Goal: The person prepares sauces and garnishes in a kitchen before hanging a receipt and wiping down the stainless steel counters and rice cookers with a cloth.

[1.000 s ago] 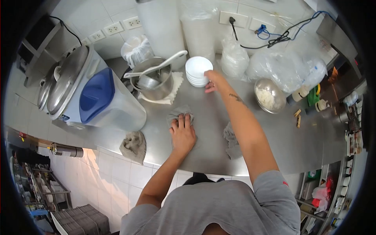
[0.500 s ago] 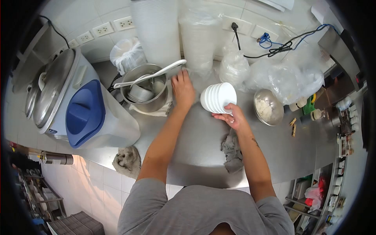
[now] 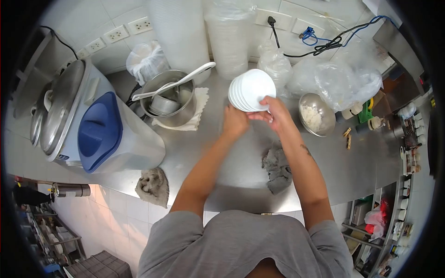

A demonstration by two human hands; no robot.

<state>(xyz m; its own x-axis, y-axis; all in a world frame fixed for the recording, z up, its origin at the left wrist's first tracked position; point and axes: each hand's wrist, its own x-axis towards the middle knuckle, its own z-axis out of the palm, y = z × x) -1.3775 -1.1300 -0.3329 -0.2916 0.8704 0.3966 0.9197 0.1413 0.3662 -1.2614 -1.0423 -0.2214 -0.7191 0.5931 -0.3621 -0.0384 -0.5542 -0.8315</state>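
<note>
A nested stack of several small white bowls [image 3: 258,88] is held tilted on its side above the steel counter. My right hand [image 3: 273,112] is closed on its near right edge, thumb on the face of the end bowl. My left hand [image 3: 235,121] is at the lower left of the stack. Its fingers are partly hidden by the bowls and smeared by motion, so whether they grip cannot be made out. Left of the hands, a steel pot [image 3: 175,113] with a white-handled utensil [image 3: 199,71] and a metal cup in it stands on a pale cloth [image 3: 200,107].
A steel bowl [image 3: 328,116] with white food stands at right, near plastic bags [image 3: 350,81]. Tall stacks of clear containers [image 3: 227,41] line the wall. Grey rags [image 3: 278,171] lie on the counter. A blue-lidded container [image 3: 99,132] stands at left, and a cable [image 3: 315,51] hangs behind.
My left hand has moved from beside the pot rightward to the bowl stack. My right hand has raised the stack slightly, turning its face more toward me.
</note>
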